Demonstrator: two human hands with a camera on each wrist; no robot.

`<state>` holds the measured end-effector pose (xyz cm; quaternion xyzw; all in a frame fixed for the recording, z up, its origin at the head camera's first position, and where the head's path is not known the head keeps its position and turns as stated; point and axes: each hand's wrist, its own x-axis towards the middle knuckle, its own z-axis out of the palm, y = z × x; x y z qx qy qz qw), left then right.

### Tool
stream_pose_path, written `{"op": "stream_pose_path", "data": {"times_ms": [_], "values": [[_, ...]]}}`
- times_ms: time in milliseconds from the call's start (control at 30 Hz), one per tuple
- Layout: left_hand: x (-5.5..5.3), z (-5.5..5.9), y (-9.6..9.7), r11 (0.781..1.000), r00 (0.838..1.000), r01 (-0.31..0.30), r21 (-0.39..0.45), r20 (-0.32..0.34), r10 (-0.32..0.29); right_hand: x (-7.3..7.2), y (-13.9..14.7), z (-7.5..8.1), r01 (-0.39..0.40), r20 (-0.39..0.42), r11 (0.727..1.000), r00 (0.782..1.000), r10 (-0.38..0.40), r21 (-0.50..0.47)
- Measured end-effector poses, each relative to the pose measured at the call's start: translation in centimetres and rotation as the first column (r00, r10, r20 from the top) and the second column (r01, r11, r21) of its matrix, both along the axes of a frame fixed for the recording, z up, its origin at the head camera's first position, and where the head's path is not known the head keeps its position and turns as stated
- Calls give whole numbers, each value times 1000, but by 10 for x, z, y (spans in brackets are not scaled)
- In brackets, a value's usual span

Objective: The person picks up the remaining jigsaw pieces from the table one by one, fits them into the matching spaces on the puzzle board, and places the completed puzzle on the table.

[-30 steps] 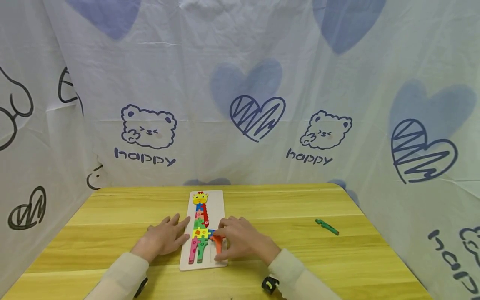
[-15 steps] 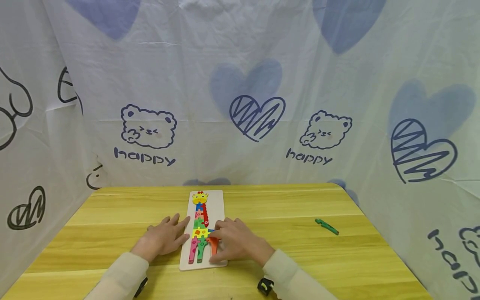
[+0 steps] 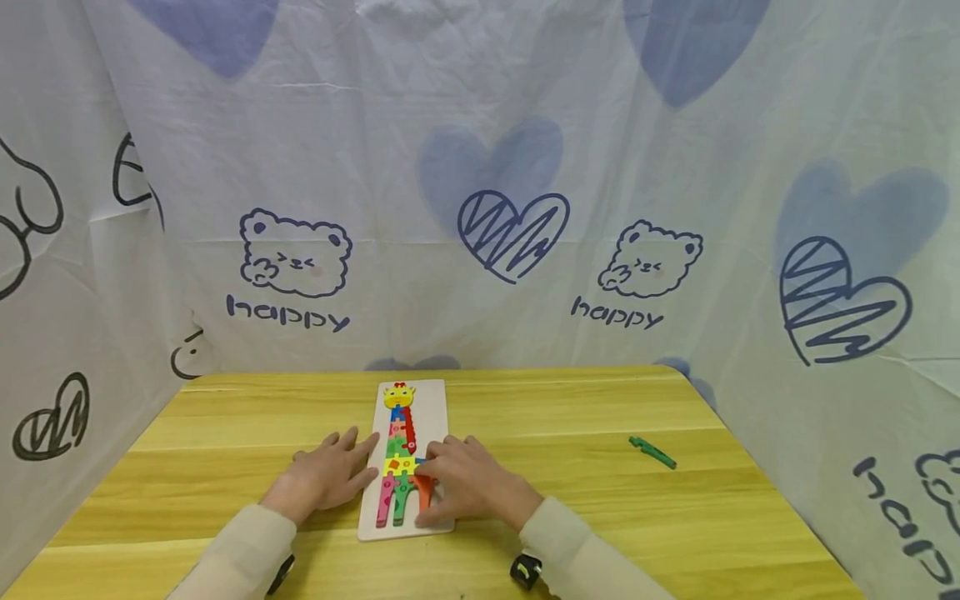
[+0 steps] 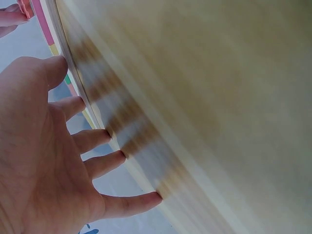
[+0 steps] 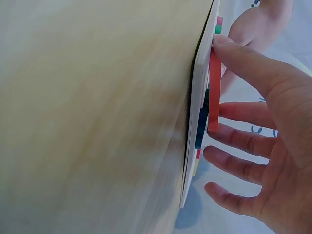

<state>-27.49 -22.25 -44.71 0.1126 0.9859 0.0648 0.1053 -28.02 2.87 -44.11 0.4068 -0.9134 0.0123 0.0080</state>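
A white puzzle board (image 3: 430, 408) lies on the table, bearing a giraffe of coloured pieces with a yellow head (image 3: 399, 396) at the far end. My left hand (image 3: 326, 473) has its fingers spread; in the left wrist view its fingertips touch the board's left edge. At the near right of the board, my right hand (image 3: 474, 482) pinches an orange-red leg puzzle piece (image 5: 214, 92) between thumb and fingers. In the right wrist view this piece is slightly raised over a dark blue piece (image 5: 202, 127). My right fingers partly hide the giraffe's body.
A loose green puzzle piece (image 3: 652, 452) lies on the wooden table (image 3: 570, 417) to the right. White cloth (image 3: 405, 167) printed with hearts and bears hangs behind the table and at both sides.
My right hand has shifted a little left with the orange-red leg piece, which now stands closer to the green leg. My left hand has stayed in place.
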Motion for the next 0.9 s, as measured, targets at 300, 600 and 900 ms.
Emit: {"op": "stream_pose_path", "data": {"times_ms": [300, 600, 900], "values": [[1, 3, 1, 1000, 1000, 2, 6, 4, -2, -1, -2, 1, 0, -12, 1000, 1000, 0, 15], [1, 3, 1, 1000, 1000, 8, 9, -4, -8, -3, -5, 1, 2, 4, 1000, 1000, -3, 15], [0, 3, 1, 1000, 1000, 7, 8, -1, -7, -7, -7, 0, 14, 15, 999, 1000, -14, 29]]}}
